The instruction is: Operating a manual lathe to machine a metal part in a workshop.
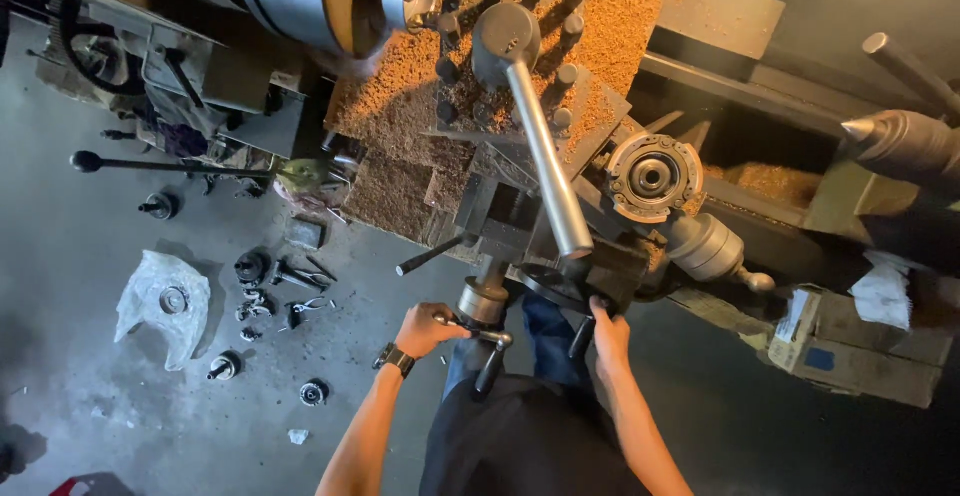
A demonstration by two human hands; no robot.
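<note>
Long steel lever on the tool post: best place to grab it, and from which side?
Grip the long steel lever at its free lower end, near the person, coming from the operator's side. The hub end sits among clamp bolts and sawdust; the bare round shaft suits a wrap grip.

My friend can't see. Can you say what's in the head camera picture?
A person's left hand grips a silver metal crank handle and their right hand holds a black handwheel on a grey metal lathe covered in orange shavings. Small metal machine parts lie on the grey floor.
</note>
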